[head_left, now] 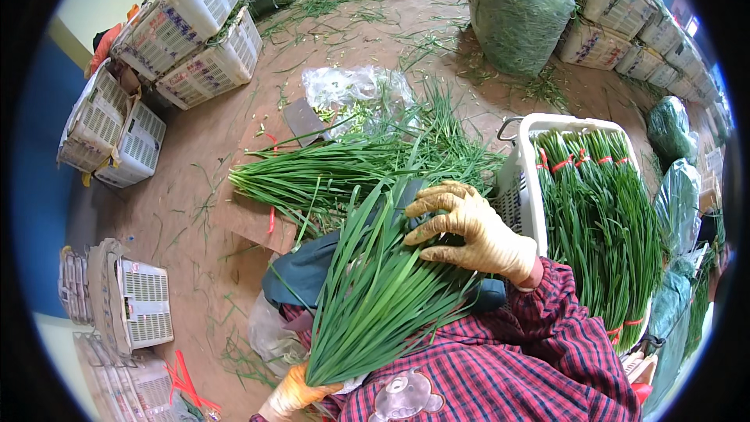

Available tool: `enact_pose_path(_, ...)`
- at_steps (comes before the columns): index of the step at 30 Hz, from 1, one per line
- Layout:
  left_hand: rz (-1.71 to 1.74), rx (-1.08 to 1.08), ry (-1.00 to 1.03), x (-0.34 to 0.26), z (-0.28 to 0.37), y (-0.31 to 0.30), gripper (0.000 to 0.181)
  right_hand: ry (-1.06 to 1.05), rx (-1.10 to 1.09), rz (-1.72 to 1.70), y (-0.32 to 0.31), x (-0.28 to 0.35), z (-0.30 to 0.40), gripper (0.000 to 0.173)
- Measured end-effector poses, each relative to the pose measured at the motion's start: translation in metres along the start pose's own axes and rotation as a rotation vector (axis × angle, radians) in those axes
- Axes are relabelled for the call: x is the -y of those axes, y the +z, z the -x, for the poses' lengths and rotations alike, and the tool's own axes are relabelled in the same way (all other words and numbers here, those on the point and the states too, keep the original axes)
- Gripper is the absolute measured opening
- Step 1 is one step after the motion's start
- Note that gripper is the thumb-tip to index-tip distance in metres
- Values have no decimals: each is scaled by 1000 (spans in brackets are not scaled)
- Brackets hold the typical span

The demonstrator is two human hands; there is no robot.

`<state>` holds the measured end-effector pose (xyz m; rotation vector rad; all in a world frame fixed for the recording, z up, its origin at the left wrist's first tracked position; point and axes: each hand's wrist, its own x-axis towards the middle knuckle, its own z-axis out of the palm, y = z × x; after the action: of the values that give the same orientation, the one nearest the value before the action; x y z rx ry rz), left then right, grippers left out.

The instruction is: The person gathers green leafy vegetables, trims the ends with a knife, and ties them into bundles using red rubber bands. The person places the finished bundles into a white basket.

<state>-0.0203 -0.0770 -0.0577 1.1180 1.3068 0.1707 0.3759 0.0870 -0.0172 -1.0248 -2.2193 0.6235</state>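
Observation:
A loose bunch of green Chinese chives (375,287) lies across my lap, its leaves fanned out. My left hand (302,390), in a stained yellowish glove, grips its narrow end at the bottom of the view. My right hand (463,228), gloved the same way, is over the leaves with its fingers curved and apart. Whether its fingertips touch the leaves is hard to tell. Beyond my knees, another pile of chives (316,167) rests on a low wooden board (258,228). A red tie (271,220) pokes out from under that pile.
At my right stands a white plastic crate (530,199) holding several chive bundles (592,211) bound with red ties. A flat metal blade (303,120) and clear plastic sheeting (351,85) lie ahead. Stacked crates (205,53) and a stuffed bag (518,20) stand farther off.

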Motion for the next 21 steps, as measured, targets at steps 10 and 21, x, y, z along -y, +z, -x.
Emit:
enact_pose_path(10, -34, -1, 69, 7, -1, 1, 41, 246, -464, -532, 11, -11, 15, 6)
enact_pose_path(21, -150, -139, 92, -13, 11, 13, 46, 12, -207, -395, 1, 23, -15, 18)
